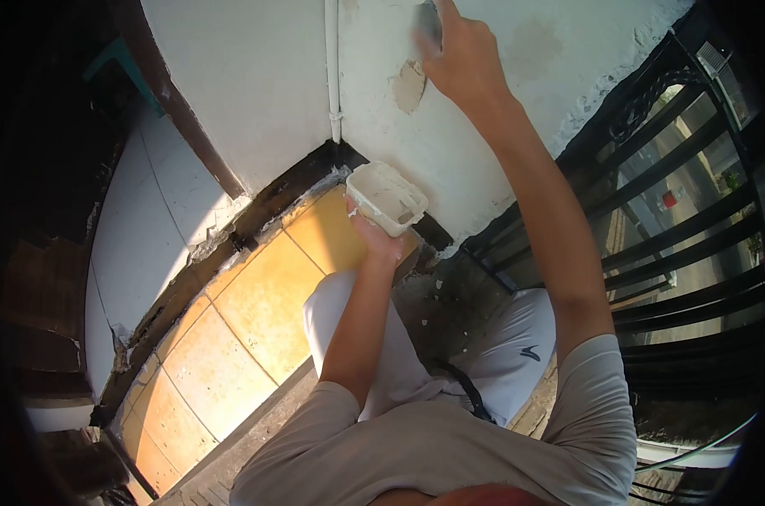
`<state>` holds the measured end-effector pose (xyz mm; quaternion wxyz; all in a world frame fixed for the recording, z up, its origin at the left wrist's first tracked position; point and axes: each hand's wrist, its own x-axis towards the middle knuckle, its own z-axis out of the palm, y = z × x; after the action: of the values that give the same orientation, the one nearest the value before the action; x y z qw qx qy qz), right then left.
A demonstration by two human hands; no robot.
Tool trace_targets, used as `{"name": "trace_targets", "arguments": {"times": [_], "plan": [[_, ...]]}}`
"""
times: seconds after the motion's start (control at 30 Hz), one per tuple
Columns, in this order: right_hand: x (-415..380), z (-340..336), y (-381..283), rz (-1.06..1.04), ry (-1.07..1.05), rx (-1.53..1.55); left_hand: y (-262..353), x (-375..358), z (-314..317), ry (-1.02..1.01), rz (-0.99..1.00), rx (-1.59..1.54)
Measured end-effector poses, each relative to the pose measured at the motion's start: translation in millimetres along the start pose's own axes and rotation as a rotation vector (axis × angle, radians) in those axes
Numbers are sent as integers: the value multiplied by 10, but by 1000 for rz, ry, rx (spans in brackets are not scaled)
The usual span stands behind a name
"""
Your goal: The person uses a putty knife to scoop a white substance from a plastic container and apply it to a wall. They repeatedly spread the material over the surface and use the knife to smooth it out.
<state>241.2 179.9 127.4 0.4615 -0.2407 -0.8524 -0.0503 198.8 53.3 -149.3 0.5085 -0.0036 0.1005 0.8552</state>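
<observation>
My left hand (377,236) is wrapped round the underside of a white rectangular tub (386,198), whose inside and rim are smeared with pale paste. The tub is tilted and close to the wall corner. Higher up, my right hand (465,52) grips a dark flat tool (428,27), blurred, against the white wall (374,76). Just below the tool a rough beige patch (408,87) shows on the wall.
A white pipe (332,67) runs down the wall corner. Black metal railings (677,202) stand at the right. Yellow floor tiles (239,329) lie at the left, beside a broken dark edge. A green object (123,72) is at the upper left.
</observation>
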Motion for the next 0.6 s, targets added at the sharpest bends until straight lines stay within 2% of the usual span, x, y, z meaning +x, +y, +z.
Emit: {"name": "trace_targets", "arguments": {"times": [0.07, 0.17, 0.27, 0.37, 0.47, 0.57, 0.6], "plan": [[150, -241, -150, 14, 113, 47, 30, -63, -47, 9, 5, -4], [154, -430, -472, 64, 79, 165, 200, -215, -90, 31, 13, -21], [74, -187, -417, 96, -158, 152, 335, -283, -191, 43, 82, -23], [-86, 304, 40, -205, -15, -42, 496, -366, -347, 55, 108, -21], [71, 60, -80, -7, 46, 31, 626, -394, -383, 64, 143, -45], [157, -259, -436, 165, 112, 287, 752, -443, -335, 59, 192, -18], [127, -227, -442, 166, 123, 410, 756, -445, -316, 62, 195, -13]]}}
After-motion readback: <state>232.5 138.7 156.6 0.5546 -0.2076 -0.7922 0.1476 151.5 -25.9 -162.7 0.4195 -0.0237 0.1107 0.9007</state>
